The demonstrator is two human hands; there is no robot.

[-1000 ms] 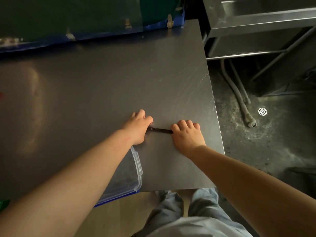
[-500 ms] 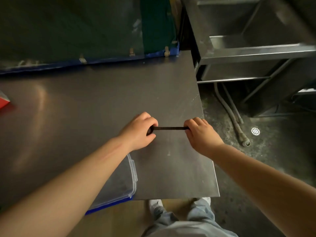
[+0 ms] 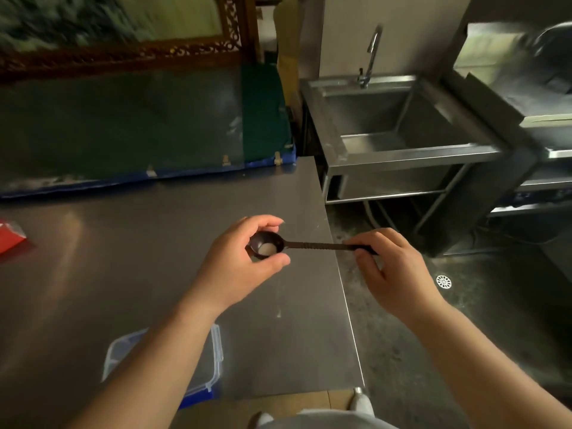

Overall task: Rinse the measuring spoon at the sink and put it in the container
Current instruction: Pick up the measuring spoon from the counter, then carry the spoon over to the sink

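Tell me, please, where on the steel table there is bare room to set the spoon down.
The steel table is bare between the red packet at its left edge and the left hand, and back to the blue-edged board. The near edge is crowded: the clear container sits under the left forearm. Right of the table is floor.

Both bare forearms reach forward from near edge. Left hand (image 3: 244,261) curled, thumb and fingers cupped round the measuring spoon (image 3: 266,245) bowl. Right hand (image 3: 391,267) pinches the handle end, knuckles up, firm grip.
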